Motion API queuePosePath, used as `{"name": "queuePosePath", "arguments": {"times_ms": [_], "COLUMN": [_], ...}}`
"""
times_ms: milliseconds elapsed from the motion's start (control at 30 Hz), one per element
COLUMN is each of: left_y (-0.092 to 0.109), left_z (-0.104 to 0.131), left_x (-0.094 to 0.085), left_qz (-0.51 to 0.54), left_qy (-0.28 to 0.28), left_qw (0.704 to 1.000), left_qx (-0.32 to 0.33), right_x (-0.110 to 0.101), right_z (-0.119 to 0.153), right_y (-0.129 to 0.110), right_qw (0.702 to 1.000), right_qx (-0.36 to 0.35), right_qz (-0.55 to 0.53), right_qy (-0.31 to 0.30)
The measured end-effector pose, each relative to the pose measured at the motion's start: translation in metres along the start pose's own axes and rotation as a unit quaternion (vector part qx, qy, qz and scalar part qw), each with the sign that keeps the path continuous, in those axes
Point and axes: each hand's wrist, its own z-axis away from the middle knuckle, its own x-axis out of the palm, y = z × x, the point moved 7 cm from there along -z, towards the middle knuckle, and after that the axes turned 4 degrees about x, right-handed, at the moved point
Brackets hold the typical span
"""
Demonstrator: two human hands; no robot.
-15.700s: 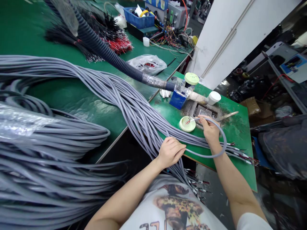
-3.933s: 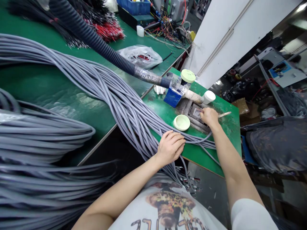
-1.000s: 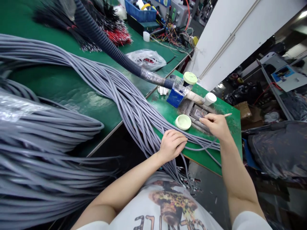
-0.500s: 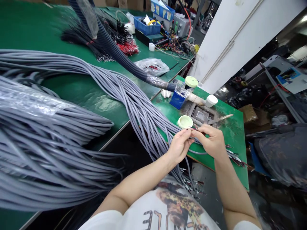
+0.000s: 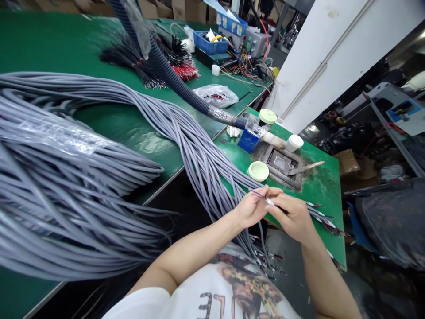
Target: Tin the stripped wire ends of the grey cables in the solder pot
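My left hand (image 5: 253, 207) and my right hand (image 5: 292, 213) meet over the front edge of the small green board. Between them is a cable end (image 5: 270, 202) with a white sleeve and thin dark and purple wires pointing left. The fingers of both hands are closed on it. A long bundle of grey cables (image 5: 199, 146) runs from the left and passes beneath my hands. Its stripped ends (image 5: 327, 221) lie on the board at the right. Just beyond my hands stands a pale green round dish (image 5: 258, 171).
Behind the dish, a metal solder pot (image 5: 283, 163) has a flat stick (image 5: 307, 167) across it. A blue box (image 5: 249, 139) sits at the mouth of a ribbed hose (image 5: 175, 79). White tub (image 5: 295, 142) at the back; thick grey cable coils (image 5: 66, 199) fill the left.
My hands have moved slightly down, toward my body. The white sleeve and the thin wires now show between my fingers. The view has shifted a little.
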Motion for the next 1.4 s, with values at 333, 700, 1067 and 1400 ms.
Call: {"name": "queuePosePath", "arguments": {"times_ms": [333, 700, 1067, 1400], "left_y": [0.012, 0.015, 0.017, 0.016], "left_z": [0.017, 0.02, 0.023, 0.025], "left_x": [-0.007, 0.014, -0.003, -0.009], "left_qz": [-0.214, -0.379, -0.274, -0.292], "left_qy": [0.065, -0.041, 0.02, 0.012], "left_qw": [0.969, 0.916, 0.953, 0.95], "left_qx": [0.106, 0.124, 0.129, 0.106], "right_x": [0.003, -0.03, 0.009, -0.003], "right_z": [0.01, -0.02, -0.01, 0.007], "right_y": [0.001, -0.012, 0.053, 0.059], "right_qw": [0.994, 0.997, 0.89, 0.932], "right_qx": [0.01, 0.04, 0.233, 0.214], "right_qz": [0.098, -0.005, -0.366, -0.226], "right_qy": [0.04, 0.066, 0.138, 0.184]}}
